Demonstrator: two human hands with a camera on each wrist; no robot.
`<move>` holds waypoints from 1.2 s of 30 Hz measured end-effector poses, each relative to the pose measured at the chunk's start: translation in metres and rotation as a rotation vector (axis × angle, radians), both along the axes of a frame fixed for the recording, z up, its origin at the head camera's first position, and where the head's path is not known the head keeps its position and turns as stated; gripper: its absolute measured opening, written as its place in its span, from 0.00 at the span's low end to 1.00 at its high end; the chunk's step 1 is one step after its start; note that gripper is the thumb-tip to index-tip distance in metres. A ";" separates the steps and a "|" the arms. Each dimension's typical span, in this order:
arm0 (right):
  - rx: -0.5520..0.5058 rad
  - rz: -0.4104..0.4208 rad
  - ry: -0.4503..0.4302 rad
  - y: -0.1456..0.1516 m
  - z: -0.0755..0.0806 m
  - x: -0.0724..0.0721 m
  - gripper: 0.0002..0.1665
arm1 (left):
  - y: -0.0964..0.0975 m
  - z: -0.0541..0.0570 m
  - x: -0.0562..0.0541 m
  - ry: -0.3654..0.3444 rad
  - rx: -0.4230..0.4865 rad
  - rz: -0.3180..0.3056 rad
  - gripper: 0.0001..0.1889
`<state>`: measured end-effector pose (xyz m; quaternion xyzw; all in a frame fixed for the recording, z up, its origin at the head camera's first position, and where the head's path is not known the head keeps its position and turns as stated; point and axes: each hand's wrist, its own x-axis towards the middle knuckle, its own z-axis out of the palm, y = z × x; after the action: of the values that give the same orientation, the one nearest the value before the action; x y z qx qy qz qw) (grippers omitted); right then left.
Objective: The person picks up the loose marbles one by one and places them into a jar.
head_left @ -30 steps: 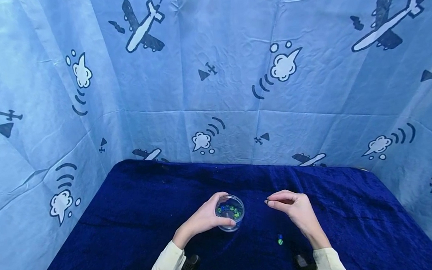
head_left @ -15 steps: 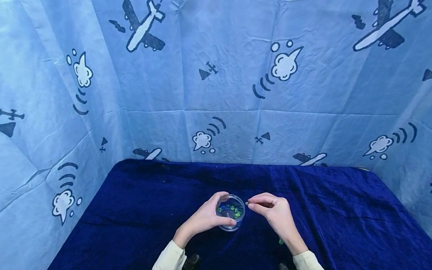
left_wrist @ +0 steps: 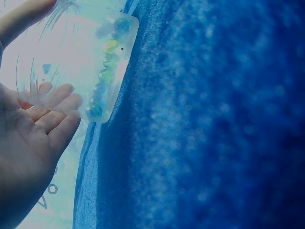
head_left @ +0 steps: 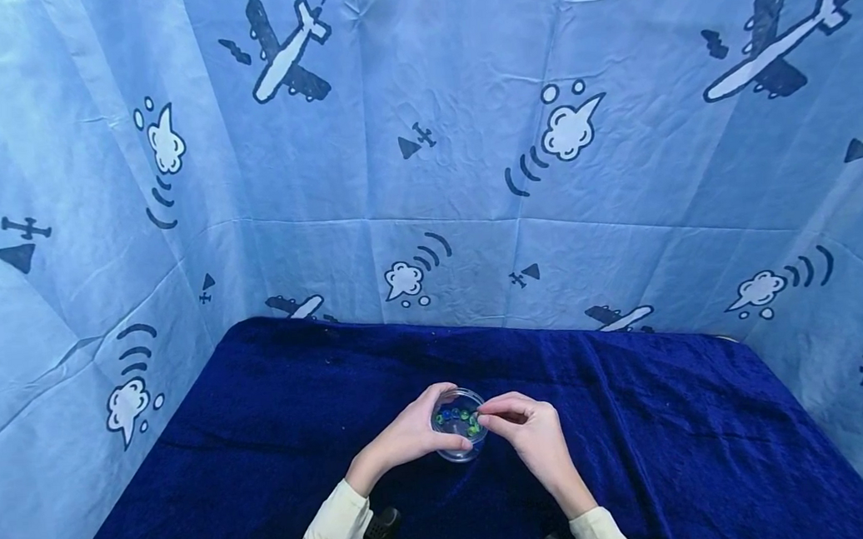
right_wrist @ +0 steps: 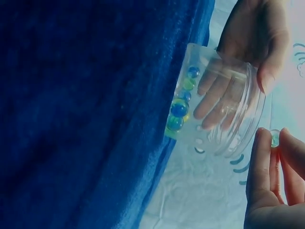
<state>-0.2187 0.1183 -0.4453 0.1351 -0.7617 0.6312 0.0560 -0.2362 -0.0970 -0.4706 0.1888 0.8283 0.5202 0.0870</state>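
Note:
My left hand (head_left: 413,431) grips a clear plastic jar (right_wrist: 250,112) from the left, thumb at the near side and fingers round the far side. Its mouth is uncovered. Several blue and green glass marbles (right_wrist: 179,108) lie on its bottom, showing through the wall in both wrist views. Between thumb and fingertips, my right hand (head_left: 527,430) pinches one clear greenish marble (right_wrist: 275,138). In the head view these fingertips overlap the jar's right rim; the right wrist view shows the pinched marble just outside the mouth.
Dark blue velvet cloth (head_left: 322,427) covers the table. Light blue curtains (head_left: 462,175) printed with planes and clouds hang behind and at the sides. Dark wrist devices sit under both forearms, the left device (head_left: 384,525) showing more fully.
My right hand has moved left with the pinched marble, from well beside the jar to its rim. Its forearm now covers the spot where two marbles lay on the cloth. The left hand has stayed put.

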 end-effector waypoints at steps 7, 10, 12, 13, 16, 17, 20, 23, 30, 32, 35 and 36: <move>0.025 -0.005 0.041 -0.006 -0.004 0.001 0.04 | 0.000 -0.002 -0.001 0.018 -0.011 -0.001 0.45; 0.042 -0.010 0.048 -0.007 -0.004 0.002 0.04 | 0.001 -0.002 -0.001 0.017 -0.014 0.002 0.45; 0.049 -0.011 0.049 -0.008 -0.004 0.002 0.04 | 0.001 -0.001 -0.001 0.017 -0.013 0.002 0.45; 0.052 -0.011 0.050 -0.009 -0.004 0.003 0.04 | 0.001 -0.001 -0.001 0.017 -0.011 0.003 0.45; 0.055 -0.011 0.043 -0.009 -0.002 0.003 0.04 | 0.000 -0.001 0.000 0.018 -0.012 0.003 0.45; 0.056 -0.010 0.039 -0.009 -0.002 0.004 0.04 | 0.000 -0.001 0.000 0.017 -0.012 0.004 0.45; 0.066 -0.015 0.033 -0.010 -0.002 0.004 0.04 | 0.001 -0.001 0.000 0.017 -0.014 0.006 0.45; 0.077 -0.020 0.031 -0.010 -0.002 0.003 0.04 | 0.001 0.000 0.000 0.015 -0.013 0.006 0.45; 0.071 0.000 0.018 -0.010 0.000 0.003 0.07 | 0.000 0.000 0.000 0.013 -0.019 0.002 0.45; 0.076 -0.001 0.018 -0.010 0.000 0.004 0.08 | 0.000 0.001 0.000 0.011 -0.019 0.001 0.45; 0.085 -0.005 0.015 -0.010 0.001 0.003 0.08 | 0.000 0.002 0.000 0.006 -0.018 0.002 0.45; 0.085 -0.004 0.012 -0.010 0.001 0.003 0.07 | 0.000 0.002 0.000 0.003 -0.018 0.002 0.45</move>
<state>-0.2153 0.1079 -0.4440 0.1397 -0.7878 0.5973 0.0559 -0.2362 -0.0975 -0.4685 0.1880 0.8333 0.5127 0.0867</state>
